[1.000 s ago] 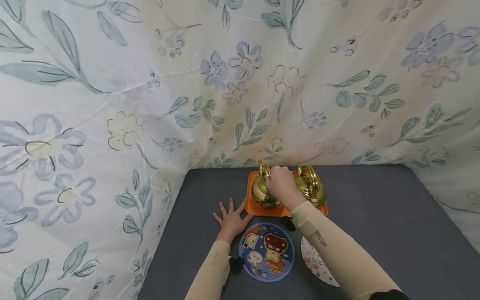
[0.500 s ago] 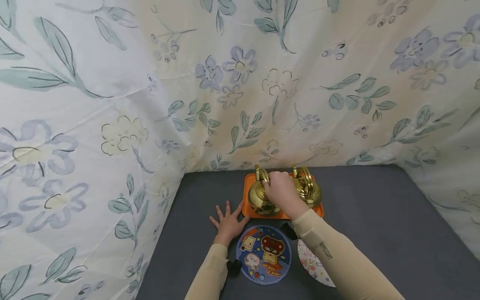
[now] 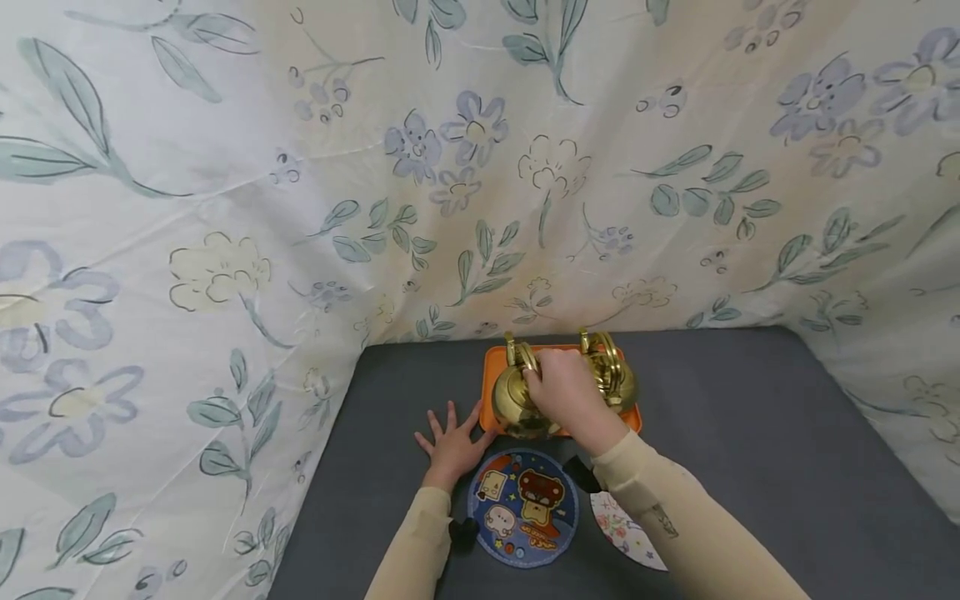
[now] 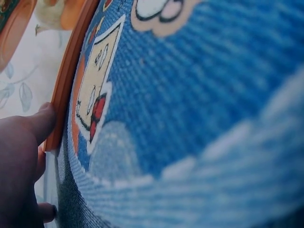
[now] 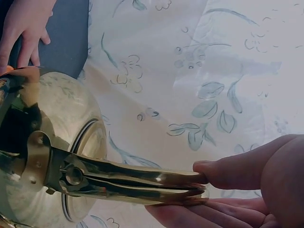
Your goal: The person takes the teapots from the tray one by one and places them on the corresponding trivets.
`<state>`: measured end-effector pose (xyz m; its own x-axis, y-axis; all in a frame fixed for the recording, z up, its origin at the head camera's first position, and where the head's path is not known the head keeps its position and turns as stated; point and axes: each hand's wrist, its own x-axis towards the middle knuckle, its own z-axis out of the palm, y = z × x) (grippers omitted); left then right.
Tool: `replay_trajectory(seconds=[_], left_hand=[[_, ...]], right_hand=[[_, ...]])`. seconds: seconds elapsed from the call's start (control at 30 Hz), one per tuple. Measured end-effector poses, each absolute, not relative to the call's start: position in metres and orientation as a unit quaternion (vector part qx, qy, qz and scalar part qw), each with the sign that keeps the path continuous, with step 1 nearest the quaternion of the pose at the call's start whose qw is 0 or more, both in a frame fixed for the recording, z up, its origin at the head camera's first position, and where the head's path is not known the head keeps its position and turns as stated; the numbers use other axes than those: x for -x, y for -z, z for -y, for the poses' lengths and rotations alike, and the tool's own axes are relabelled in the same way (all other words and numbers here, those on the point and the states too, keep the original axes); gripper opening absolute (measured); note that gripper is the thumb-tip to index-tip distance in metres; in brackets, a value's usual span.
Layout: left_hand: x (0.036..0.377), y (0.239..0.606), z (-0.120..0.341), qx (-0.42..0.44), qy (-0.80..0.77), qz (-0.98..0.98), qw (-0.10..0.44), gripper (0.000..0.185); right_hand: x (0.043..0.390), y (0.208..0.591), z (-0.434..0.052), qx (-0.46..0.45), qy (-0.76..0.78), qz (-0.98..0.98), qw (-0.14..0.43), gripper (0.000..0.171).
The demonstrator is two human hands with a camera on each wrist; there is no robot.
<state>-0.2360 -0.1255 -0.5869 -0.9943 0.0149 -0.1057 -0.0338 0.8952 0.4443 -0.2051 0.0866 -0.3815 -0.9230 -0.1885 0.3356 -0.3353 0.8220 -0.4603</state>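
My right hand (image 3: 572,390) holds the handle of the left brass teapot (image 3: 516,407) from above. The right wrist view shows thumb and fingers pinching the two-part metal handle (image 5: 137,183) at its end. The teapot's round body overlaps the front edge of the orange tray (image 3: 491,365). A second brass teapot (image 3: 622,387) stands on the tray's right side, partly behind the right hand. My left hand (image 3: 454,448) lies on the table with fingers spread, at the tray's front left corner. Its thumb touches the tray's edge in the left wrist view.
A round blue mat (image 3: 522,510) with cartoon figures lies in front of the tray. To its right is a white floral mat (image 3: 628,533), partly covered by the right sleeve. A floral cloth (image 3: 480,167) hangs behind and left of the dark grey table (image 3: 750,450).
The left teapot has shifted slightly toward me with the right hand, and now overlaps the tray's front edge. The left hand has stayed by the tray. The head view has shifted a little.
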Motion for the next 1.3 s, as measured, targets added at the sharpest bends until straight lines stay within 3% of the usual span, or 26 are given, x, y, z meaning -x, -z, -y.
replay_trajectory(seconds=[0.2,0.7,1.3], left_hand=[[0.235,0.584,0.127,0.001,-0.230,-0.972,0.054,0.077],[0.234,0.577,0.126,0.000,-0.234,-0.971,0.058,0.070],[0.237,0.586,0.127,-0.001,-0.252,-0.966,0.059,0.067]], right_hand=[[0.195,0.379,-0.087,-0.143,-0.272,0.940,0.148,0.045],[0.170,0.370,-0.091,-0.131,-0.299,0.938,0.116,0.021],[0.141,0.377,-0.084,-0.145,-0.310,0.933,0.112,0.011]])
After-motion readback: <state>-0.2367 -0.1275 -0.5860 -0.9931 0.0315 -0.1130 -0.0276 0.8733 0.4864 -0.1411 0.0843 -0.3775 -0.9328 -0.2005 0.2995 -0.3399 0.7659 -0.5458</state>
